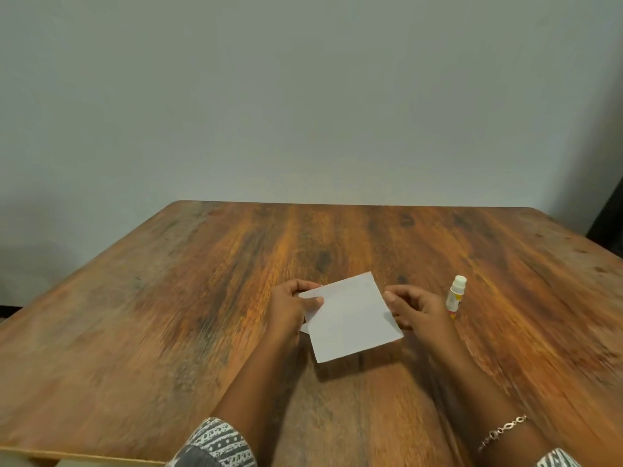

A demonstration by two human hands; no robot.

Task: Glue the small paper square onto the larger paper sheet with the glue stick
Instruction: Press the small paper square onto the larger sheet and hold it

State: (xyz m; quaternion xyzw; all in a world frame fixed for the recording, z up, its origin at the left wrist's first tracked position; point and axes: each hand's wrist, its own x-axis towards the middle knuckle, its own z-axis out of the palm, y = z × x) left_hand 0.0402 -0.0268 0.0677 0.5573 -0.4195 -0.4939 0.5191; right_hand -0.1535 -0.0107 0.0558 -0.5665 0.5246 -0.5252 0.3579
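Patterned sleeves (pixel 215 443) lead up to both hands at a white paper sheet (pixel 350 318) lifted just above the wooden table (pixel 168 298): left hand (pixel 291 306) pinching its left edge, right hand (pixel 416 308) curled at its right edge, grip unclear. A capped glue stick (pixel 455 296) stands just right.

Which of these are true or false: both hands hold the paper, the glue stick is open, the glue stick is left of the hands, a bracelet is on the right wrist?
1. Both the left hand and the right hand hold the white square paper sheet. True.
2. The white glue stick with a yellow label is uncapped. False: its white cap is on.
3. The glue stick stands left of the hands. False: it stands on the brown wooden table, right of the right hand.
4. A thin chain bracelet circles the right wrist. True.
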